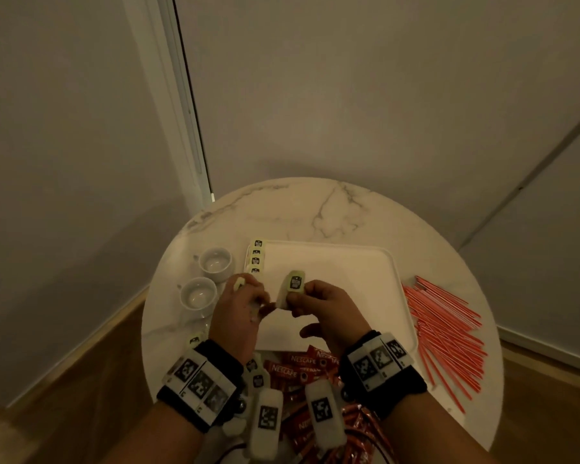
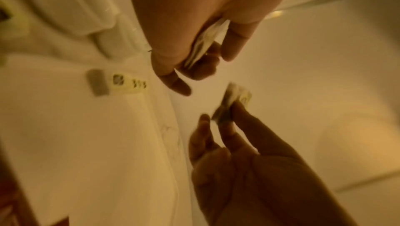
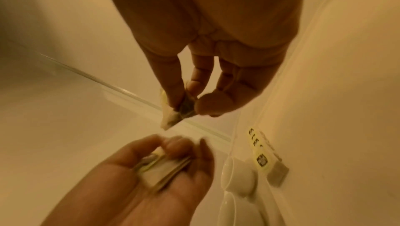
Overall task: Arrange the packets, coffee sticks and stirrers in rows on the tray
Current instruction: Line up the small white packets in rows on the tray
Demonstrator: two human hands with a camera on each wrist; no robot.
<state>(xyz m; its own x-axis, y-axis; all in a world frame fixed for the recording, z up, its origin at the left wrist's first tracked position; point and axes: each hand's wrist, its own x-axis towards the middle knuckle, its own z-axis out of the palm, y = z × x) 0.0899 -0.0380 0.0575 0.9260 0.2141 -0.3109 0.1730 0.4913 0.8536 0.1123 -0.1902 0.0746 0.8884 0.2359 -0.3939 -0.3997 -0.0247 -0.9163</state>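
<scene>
A white tray (image 1: pixel 349 276) lies on the round marble table (image 1: pixel 315 209). Several pale green packets (image 1: pixel 257 259) lie in a row along its left edge. My right hand (image 1: pixel 310 298) pinches one green packet (image 1: pixel 292 289) above the tray's left part; the same packet (image 3: pixel 171 115) hangs from its fingertips (image 3: pixel 173 99). My left hand (image 1: pixel 245 296) grips a small stack of packets (image 2: pixel 204 44), seen as a stack (image 3: pixel 160 169) in the right wrist view. Red coffee sticks (image 1: pixel 295 366) are heaped at the near edge. Red stirrers (image 1: pixel 446 333) lie right of the tray.
Two white cups (image 1: pixel 201 279) stand left of the tray. A few loose green packets (image 1: pixel 258 380) lie near the coffee sticks under my wrists. The table stands in a corner between a wall and a door frame (image 1: pixel 185 95).
</scene>
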